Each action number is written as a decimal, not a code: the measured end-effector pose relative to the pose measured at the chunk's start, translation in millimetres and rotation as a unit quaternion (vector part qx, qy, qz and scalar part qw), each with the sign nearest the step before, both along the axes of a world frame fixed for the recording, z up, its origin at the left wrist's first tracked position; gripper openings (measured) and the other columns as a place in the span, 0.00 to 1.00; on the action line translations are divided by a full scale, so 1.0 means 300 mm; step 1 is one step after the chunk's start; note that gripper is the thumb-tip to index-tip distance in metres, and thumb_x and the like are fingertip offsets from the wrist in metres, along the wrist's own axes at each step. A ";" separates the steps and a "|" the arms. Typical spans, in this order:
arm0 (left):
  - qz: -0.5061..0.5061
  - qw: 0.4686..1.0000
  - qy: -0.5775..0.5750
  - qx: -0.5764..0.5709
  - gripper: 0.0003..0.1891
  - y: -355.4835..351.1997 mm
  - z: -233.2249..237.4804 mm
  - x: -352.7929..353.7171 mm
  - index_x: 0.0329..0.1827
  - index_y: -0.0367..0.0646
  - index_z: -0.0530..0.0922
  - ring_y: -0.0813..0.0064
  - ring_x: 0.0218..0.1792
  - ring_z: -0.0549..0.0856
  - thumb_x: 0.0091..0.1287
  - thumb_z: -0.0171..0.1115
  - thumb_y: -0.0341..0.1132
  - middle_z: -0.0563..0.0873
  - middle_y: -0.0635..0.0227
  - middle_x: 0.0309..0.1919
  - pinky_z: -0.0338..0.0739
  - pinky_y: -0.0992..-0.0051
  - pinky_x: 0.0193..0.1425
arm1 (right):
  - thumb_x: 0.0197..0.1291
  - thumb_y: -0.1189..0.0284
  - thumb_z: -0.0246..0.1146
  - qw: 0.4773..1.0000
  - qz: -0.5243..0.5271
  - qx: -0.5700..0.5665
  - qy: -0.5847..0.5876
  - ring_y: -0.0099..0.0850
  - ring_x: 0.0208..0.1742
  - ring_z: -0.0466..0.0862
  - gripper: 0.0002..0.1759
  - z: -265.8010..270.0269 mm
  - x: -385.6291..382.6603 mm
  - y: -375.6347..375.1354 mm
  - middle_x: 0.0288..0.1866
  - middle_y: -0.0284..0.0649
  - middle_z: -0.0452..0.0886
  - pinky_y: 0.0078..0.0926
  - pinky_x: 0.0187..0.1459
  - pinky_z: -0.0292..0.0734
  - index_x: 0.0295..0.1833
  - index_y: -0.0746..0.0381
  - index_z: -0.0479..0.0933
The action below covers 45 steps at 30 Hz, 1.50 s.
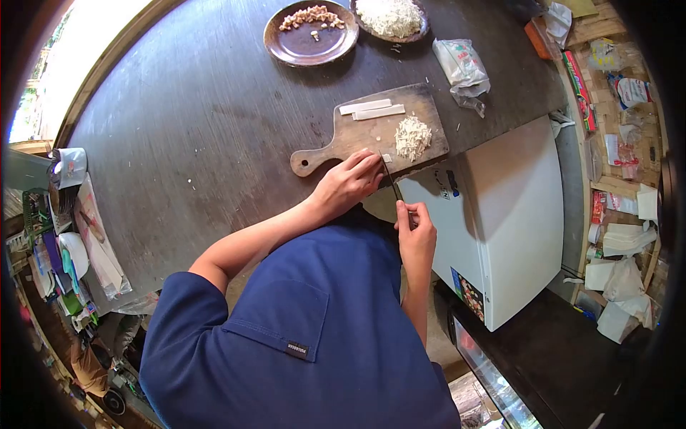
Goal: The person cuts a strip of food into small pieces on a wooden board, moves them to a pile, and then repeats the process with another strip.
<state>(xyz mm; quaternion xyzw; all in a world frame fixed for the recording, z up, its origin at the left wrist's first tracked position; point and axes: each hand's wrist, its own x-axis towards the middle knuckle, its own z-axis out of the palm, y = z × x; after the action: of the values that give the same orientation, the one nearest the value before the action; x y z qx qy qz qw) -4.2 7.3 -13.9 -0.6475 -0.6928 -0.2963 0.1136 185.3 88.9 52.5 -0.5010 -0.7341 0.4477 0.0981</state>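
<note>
On a wooden cutting board point(366, 136) with a handle, my left hand point(350, 177) is closed, its fingertips pressed down near the front edge. A small white end of a food strip point(386, 158) peeks out beside them; the rest is hidden under the fingers. My right hand point(416, 227) grips a knife point(392, 180), whose blade stands right against the left fingertips. Two pale strips point(375, 110) lie side by side at the board's back. To the right sits a heap of finely cut pale bits point(413, 138).
A brown plate with nut-like chunks point(311, 51) and a plate heaped with white shreds point(389, 18) stand at the back of the dark table point(193, 136). Nearby lies a plastic packet point(461, 68). A white fridge or freezer point(511, 222) stands below the table's right edge.
</note>
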 end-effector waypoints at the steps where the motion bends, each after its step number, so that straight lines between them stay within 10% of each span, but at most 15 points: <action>1: -0.001 1.000 0.004 0.001 0.13 0.001 0.003 -0.001 0.51 0.32 0.88 0.61 0.64 0.84 0.71 0.70 0.33 0.86 0.59 0.55 0.83 0.68 0.71 | 0.81 0.58 0.67 1.000 -0.001 -0.001 0.000 0.22 0.27 0.81 0.20 -0.014 -0.001 0.001 0.25 0.36 0.83 0.26 0.33 0.73 0.45 0.65 0.79; 22: 0.002 1.000 -0.026 0.007 0.12 0.002 0.015 -0.002 0.50 0.34 0.89 0.63 0.63 0.85 0.68 0.73 0.33 0.87 0.62 0.55 0.87 0.70 0.65 | 0.81 0.58 0.68 1.000 0.010 -0.020 -0.012 0.17 0.21 0.72 0.19 -0.028 -0.009 0.029 0.25 0.33 0.82 0.23 0.24 0.64 0.45 0.64 0.80; 35: 0.144 0.928 -0.332 0.093 0.09 0.001 0.019 -0.058 0.42 0.41 0.88 0.57 0.58 0.86 0.63 0.80 0.28 0.89 0.64 0.53 0.84 0.60 0.62 | 0.80 0.60 0.69 0.970 -0.018 -0.213 0.115 0.15 0.21 0.73 0.17 -0.003 0.023 0.075 0.26 0.32 0.82 0.17 0.23 0.65 0.45 0.64 0.81; 45: 0.149 0.983 -0.108 -0.005 0.15 0.153 0.069 -0.221 0.54 0.47 0.90 0.60 0.63 0.83 0.66 0.77 0.38 0.87 0.69 0.57 0.79 0.60 0.70 | 0.80 0.58 0.69 0.988 -0.006 -0.147 0.051 0.16 0.23 0.74 0.18 0.039 0.001 0.180 0.27 0.32 0.83 0.19 0.26 0.67 0.47 0.65 0.82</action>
<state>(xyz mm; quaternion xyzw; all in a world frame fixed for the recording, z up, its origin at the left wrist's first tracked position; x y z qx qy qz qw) -70.6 53.1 6.9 -0.5015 -0.7913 -0.3409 0.0783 185.7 143.0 64.0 -0.4906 -0.6513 0.5754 0.0632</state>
